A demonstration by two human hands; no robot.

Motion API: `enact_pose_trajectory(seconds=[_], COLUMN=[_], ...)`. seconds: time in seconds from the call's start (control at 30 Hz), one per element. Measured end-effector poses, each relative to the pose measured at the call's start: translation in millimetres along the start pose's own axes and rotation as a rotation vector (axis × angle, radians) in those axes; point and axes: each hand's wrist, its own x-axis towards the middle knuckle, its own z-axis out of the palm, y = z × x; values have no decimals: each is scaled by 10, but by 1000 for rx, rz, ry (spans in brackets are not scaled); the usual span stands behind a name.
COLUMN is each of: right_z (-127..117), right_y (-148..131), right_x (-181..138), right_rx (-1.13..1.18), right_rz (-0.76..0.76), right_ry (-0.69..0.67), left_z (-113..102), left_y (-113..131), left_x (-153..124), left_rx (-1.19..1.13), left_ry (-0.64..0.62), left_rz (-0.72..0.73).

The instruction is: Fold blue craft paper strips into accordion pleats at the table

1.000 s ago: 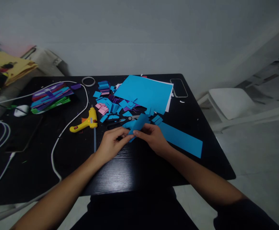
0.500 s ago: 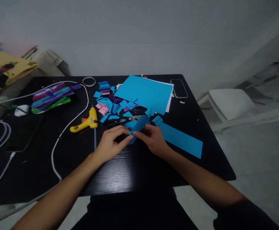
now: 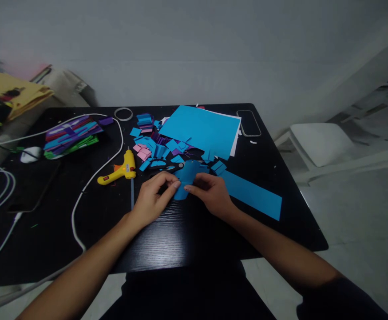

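Observation:
Between both hands is a creased strip of blue paper [image 3: 188, 174], held just above the black table. My left hand [image 3: 156, 195] pinches its left edge between thumb and fingers. On the other edge, my right hand [image 3: 213, 193] grips it with the thumb in front and the fingers curled behind. A pair of scissors [image 3: 180, 165] lies behind the strip, mostly hidden by it. Small blue paper pieces [image 3: 160, 151] and pink paper pieces [image 3: 143, 152] are scattered beyond my hands. To the right of my right hand lies a long blue paper strip [image 3: 252, 194].
A yellow glue gun [image 3: 122, 169] with a glue stick lies left of my hands. Blue sheets [image 3: 200, 126] and a phone [image 3: 249, 123] are at the back. On the left are a white cable [image 3: 76, 218], bundled coloured paper [image 3: 72, 135] and a dark phone [image 3: 34, 186].
The blue strip in my hands has turned more upright and now shows its broad face. Both hands have shifted only slightly.

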Motion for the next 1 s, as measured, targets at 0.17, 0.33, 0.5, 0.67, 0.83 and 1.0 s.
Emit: enact_pose_trajectory(seconds=[0.17,0.33,0.5,0.67,0.83,1.0], right_z=[-9,-17,-25,-43,-11,-5], right_y=[7,15,1,-28,-56,-46], right_x=[6,-9,-14,-25,-44,-26], right_rx=[52,-33,-161,-337,-159,5], right_rz=[-1,-15,-91,-182,-13,-21], right_ry=[28,62,51,117,29,-27], left_z=[2,-9,-28,-26,11,19], left_y=[-5,-27,-31,-8,8,13], left_x=[-5,4,29,40,-3,-13], left_rx=[-17,-30,-26,-20,-164,-256], left_ry=[0,-13,6,94,36,13], left_rz=[-14,35,78,42,-127,-169])
